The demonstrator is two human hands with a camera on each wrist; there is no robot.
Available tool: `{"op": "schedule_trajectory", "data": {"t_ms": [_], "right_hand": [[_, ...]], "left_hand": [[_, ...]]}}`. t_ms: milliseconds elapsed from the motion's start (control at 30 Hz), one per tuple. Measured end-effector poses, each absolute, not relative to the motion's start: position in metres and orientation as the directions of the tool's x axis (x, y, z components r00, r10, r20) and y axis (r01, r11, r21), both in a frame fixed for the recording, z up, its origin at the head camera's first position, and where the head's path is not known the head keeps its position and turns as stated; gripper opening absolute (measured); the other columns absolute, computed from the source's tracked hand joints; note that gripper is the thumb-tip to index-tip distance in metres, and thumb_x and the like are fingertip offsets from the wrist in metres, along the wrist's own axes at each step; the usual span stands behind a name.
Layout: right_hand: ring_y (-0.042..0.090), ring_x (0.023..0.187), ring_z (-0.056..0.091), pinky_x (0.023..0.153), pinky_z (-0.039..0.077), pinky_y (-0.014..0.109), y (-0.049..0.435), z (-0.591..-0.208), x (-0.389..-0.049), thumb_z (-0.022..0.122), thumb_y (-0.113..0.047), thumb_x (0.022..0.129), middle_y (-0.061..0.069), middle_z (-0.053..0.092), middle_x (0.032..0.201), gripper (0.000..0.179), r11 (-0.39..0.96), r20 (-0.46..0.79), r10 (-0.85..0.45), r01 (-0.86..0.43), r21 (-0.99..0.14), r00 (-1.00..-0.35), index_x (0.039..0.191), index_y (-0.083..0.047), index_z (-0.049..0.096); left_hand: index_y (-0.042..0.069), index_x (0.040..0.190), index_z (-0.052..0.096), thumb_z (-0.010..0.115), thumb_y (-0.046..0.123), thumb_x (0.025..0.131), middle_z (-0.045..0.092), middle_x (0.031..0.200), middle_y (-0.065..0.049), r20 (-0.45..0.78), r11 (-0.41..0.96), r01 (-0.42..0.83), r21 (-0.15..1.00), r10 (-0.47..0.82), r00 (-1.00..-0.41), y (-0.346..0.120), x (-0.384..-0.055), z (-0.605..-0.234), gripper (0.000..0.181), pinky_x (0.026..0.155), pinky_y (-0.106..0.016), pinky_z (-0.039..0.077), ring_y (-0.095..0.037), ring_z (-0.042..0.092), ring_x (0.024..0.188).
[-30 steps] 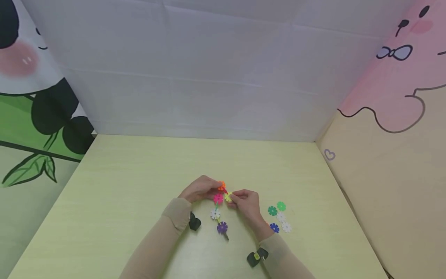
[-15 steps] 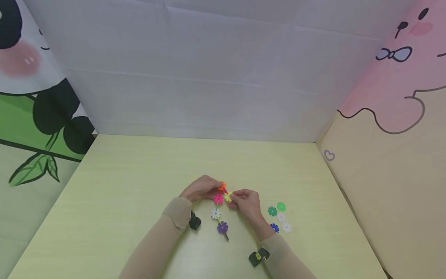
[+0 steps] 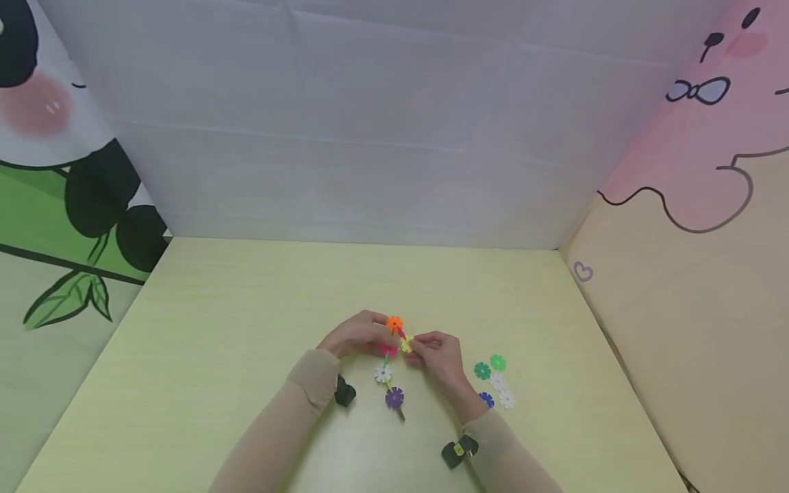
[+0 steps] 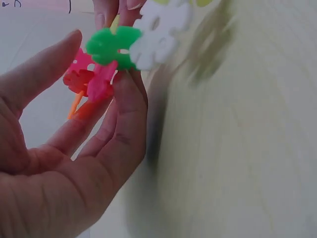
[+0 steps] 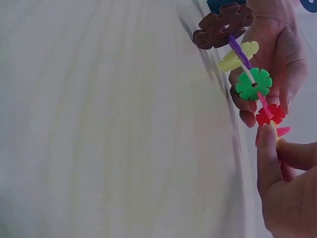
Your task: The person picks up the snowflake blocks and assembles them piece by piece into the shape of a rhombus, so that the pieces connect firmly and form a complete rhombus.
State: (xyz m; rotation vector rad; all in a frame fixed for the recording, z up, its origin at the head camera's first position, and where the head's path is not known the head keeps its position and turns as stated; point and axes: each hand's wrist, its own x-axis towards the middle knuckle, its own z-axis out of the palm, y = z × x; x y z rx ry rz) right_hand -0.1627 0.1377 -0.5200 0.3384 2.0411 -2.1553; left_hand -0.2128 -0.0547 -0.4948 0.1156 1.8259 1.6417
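A chain of slotted, flower-shaped plastic discs hangs between the hands over the table. My left hand (image 3: 359, 334) holds its upper part around the pink disc (image 4: 101, 82), which its fingers partly cover in the head view. An orange disc (image 3: 394, 323) stands above the left fingertips. My right hand (image 3: 440, 357) pinches a yellow disc (image 3: 406, 344) touching the red disc (image 5: 270, 114); how deep the slots sit is hidden. Down the chain follow a green disc (image 5: 254, 84), a white disc (image 3: 383, 374), a pale yellow disc (image 5: 238, 56), a purple disc (image 3: 394, 397) and a brown disc (image 5: 223, 26).
Loose discs lie right of my right hand: a dark green disc (image 3: 482, 370), a light green disc (image 3: 498, 362), white discs (image 3: 506, 399) and a blue disc (image 3: 487, 399), partly behind the wrist. Printed side panels and a pale back wall (image 3: 370, 137) enclose the table (image 3: 246, 287).
My left fingers have shifted from the orange disc down over the pink one, so the orange disc now shows whole. My right hand keeps pinching the yellow disc, nearly in place.
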Motion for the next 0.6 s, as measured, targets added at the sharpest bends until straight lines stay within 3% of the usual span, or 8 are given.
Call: {"op": "schedule_trajectory", "data": {"t_ms": [100, 300, 600], "right_hand": [[0.032, 0.075, 0.069, 0.068, 0.055, 0.037, 0.138, -0.520, -0.163, 0.069, 0.004, 0.084, 0.021, 0.068, 0.086, 0.015, -0.070, -0.268, 0.046, 0.265, -0.962, -0.962, 0.098, 0.009, 0.063], [0.031, 0.075, 0.069, 0.069, 0.055, 0.037, 0.137, -0.519, -0.164, 0.068, 0.004, 0.085, 0.022, 0.068, 0.087, 0.016, -0.077, -0.264, 0.042, 0.260, -0.962, -0.964, 0.099, 0.010, 0.062], [0.032, 0.077, 0.069, 0.069, 0.055, 0.037, 0.140, -0.520, -0.164, 0.068, 0.002, 0.086, 0.022, 0.068, 0.088, 0.018, -0.062, -0.249, 0.013, 0.248, -0.967, -0.968, 0.100, 0.010, 0.063]], "left_hand": [[-0.004, 0.101, 0.064, 0.073, 0.002, 0.079, 0.066, 0.085, -0.011, -0.395, 0.191, -0.346, 0.919, 0.501, -0.770, -0.054, -0.210, -0.496, 0.025, 0.077, -0.041, 0.053, -0.024, 0.066, 0.076], [-0.002, 0.099, 0.067, 0.073, 0.005, 0.079, 0.066, 0.084, -0.010, -0.384, 0.201, -0.327, 0.923, 0.489, -0.783, -0.054, -0.210, -0.500, 0.022, 0.075, -0.038, 0.053, -0.022, 0.065, 0.076], [0.001, 0.095, 0.070, 0.070, 0.032, 0.088, 0.064, 0.085, -0.008, -0.451, 0.262, -0.368, 0.892, 0.470, -0.759, -0.052, -0.224, -0.503, 0.033, 0.068, -0.032, 0.052, -0.016, 0.058, 0.070]]}}
